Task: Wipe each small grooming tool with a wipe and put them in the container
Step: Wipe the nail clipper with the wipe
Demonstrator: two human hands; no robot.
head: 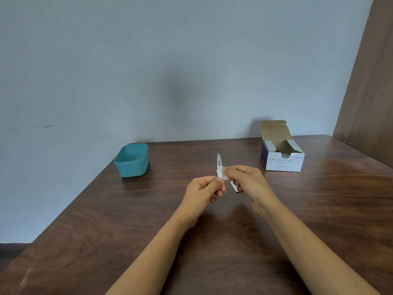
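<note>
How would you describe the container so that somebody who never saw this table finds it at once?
Start at the brown table against the pale wall and go to its far left corner. The tub stands there alone. It is teal plastic, open on top, with rounded corners, unlike the white cardboard box at the far right.

I see a dark wooden counter carrying a teal container far left and an opened swab box far right.

Teal container, white-and-purple swab box, silver nail clipper — dark brown wood-grain table.
</note>
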